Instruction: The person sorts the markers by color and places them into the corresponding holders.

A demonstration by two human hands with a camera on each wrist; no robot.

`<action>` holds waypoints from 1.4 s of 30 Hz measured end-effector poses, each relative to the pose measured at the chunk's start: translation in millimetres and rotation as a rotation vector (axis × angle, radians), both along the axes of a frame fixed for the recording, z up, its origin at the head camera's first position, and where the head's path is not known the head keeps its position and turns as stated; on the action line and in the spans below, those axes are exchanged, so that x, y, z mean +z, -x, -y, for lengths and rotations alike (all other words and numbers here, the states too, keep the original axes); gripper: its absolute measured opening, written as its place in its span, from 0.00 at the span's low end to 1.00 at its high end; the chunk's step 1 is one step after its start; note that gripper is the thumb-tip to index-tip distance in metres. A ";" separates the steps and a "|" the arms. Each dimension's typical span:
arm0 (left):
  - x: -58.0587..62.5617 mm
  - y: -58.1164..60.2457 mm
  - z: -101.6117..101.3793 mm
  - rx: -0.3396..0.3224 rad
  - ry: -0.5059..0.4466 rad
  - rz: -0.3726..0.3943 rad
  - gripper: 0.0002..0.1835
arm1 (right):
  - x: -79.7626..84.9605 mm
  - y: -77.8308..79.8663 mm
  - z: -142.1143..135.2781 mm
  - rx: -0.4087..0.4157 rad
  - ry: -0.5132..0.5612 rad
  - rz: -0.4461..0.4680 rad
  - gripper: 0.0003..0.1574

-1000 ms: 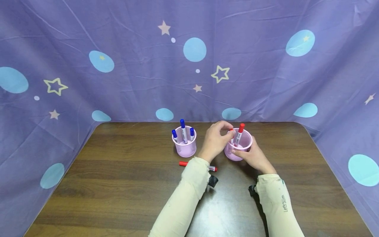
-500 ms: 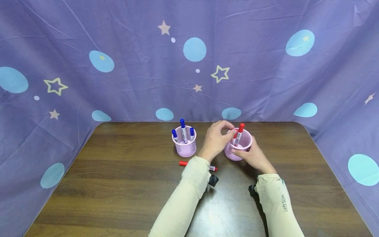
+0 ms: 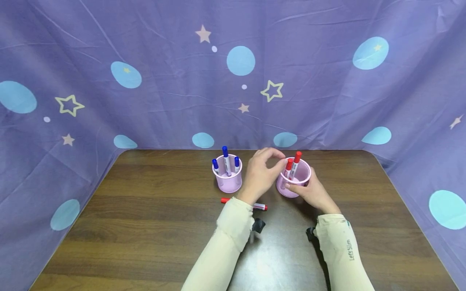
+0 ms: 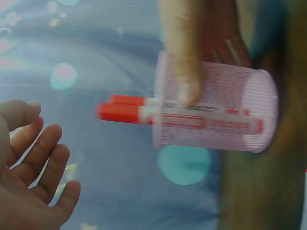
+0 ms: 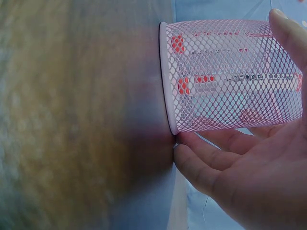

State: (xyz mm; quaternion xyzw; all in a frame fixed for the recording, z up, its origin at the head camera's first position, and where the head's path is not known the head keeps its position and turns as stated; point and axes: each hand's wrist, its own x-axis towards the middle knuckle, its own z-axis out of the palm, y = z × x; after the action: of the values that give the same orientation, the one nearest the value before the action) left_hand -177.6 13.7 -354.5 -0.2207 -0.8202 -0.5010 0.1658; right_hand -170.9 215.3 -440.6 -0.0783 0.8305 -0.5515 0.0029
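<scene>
My right hand [image 3: 313,192] grips a pink mesh pen cup [image 3: 287,190] on the table, thumb on the near side and fingers round the far side. Two red-capped markers [image 4: 127,112] stand in that cup, caps above the rim. Just left of the rim is my left hand [image 3: 260,173], its fingers loosely bent; the left wrist view shows a gap between its fingertips [image 4: 33,109] and the caps, with nothing held. Through the mesh in the right wrist view, the red ends of the markers [image 5: 183,86] show near the cup's base.
A second pink cup [image 3: 229,185] with three blue-capped markers [image 3: 226,161] stands to the left. One red marker [image 3: 260,206] lies on the wooden table [image 3: 145,226], partly covered by the left wrist. A purple patterned curtain [image 3: 164,81] hangs behind the table.
My left hand has let go of the second red marker, which now leans in the cup beside the other, and has drawn slightly back to the left. The right hand keeps its hold.
</scene>
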 end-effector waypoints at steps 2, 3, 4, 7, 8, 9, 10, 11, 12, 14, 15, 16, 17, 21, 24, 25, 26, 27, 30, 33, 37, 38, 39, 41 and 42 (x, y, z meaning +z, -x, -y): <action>6.5 -9.0 6.2 -0.023 -0.031 -0.024 0.05 | -0.3 -0.2 0.2 -0.003 -0.002 0.000 0.58; 9.0 -13.3 9.8 -0.040 -0.046 -0.030 0.05 | -0.5 -0.2 0.1 -0.003 -0.001 -0.002 0.58; 11.7 -18.1 14.1 -0.061 -0.056 -0.024 0.05 | -0.5 -0.3 0.1 -0.003 0.002 -0.001 0.58; 16.2 -31.3 30.0 -0.156 -0.030 0.038 0.04 | -0.1 -0.4 0.4 -0.002 0.013 0.003 0.59; 16.1 -35.3 36.6 -0.189 0.010 0.075 0.03 | 0.0 -0.2 0.4 0.000 0.016 0.006 0.59; 14.9 -39.0 43.4 -0.220 0.058 0.122 0.02 | 0.3 0.0 0.5 -0.003 0.014 0.011 0.59; 12.7 -42.9 50.5 -0.242 0.121 0.174 0.02 | 0.3 0.3 0.4 -0.004 0.010 0.018 0.58; 9.1 -45.9 57.4 -0.262 0.190 0.220 0.03 | 0.2 0.7 0.4 -0.007 0.006 0.021 0.58; 4.0 -48.0 64.1 -0.272 0.268 0.254 0.03 | 0.2 1.2 0.2 -0.009 -0.001 0.024 0.58; -7.6 -50.9 76.3 -0.264 0.415 0.297 0.04 | -0.3 1.9 0.6 -0.019 -0.016 0.018 0.57; -14.3 -51.5 82.0 -0.249 0.473 0.311 0.04 | -0.7 2.1 0.9 -0.021 -0.019 0.018 0.56; -21.3 -51.6 87.6 -0.229 0.526 0.317 0.05 | -0.9 2.3 1.1 -0.017 -0.018 0.020 0.56; -27.8 -51.4 93.0 -0.207 0.572 0.317 0.05 | -1.0 2.4 1.6 -0.017 -0.019 0.020 0.56; -46.4 -51.0 114.5 -0.111 0.684 0.335 0.12 | -0.2 1.5 2.7 0.003 0.007 0.037 0.57; -53.1 -50.2 127.5 -0.039 0.721 0.347 0.16 | 0.6 0.7 2.6 0.004 0.016 0.032 0.57; -54.8 -49.8 131.1 -0.012 0.728 0.351 0.16 | 0.8 0.6 2.5 0.003 0.013 0.027 0.57; -56.4 -49.2 134.2 0.014 0.733 0.355 0.16 | 0.8 0.4 2.5 0.002 0.005 0.024 0.57; -58.2 -48.5 137.0 0.037 0.737 0.355 0.16 | 0.9 0.2 2.6 0.002 0.002 0.022 0.57; -63.9 -45.1 142.2 0.093 0.752 0.349 0.14 | 1.0 0.1 2.0 0.000 -0.013 0.018 0.56; -69.3 -42.1 144.7 0.114 0.765 0.323 0.11 | 0.5 0.2 0.9 0.004 -0.003 0.020 0.56; -74.2 -39.6 145.9 0.119 0.778 0.306 0.09 | -0.6 1.0 0.2 0.016 0.011 0.018 0.56; -75.0 -39.2 146.2 0.115 0.783 0.302 0.09 | -0.6 0.9 0.4 0.018 0.013 0.017 0.56; -75.4 -38.8 146.4 0.108 0.783 0.301 0.09 | -0.7 1.0 0.6 0.017 0.009 0.016 0.56; -74.8 -38.1 147.0 0.087 0.775 0.312 0.10 | -0.2 0.7 1.1 0.014 0.009 0.018 0.56; -74.1 -37.8 147.3 0.076 0.765 0.321 0.10 | -0.1 0.8 1.2 0.013 0.006 0.019 0.56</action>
State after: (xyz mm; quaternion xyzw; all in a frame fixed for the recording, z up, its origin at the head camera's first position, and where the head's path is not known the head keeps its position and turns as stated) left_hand -139.9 -133.5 -428.6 -0.1551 -0.9703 -0.1815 -0.0397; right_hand -171.7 214.1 -440.7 -0.0783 0.8283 -0.5546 0.0143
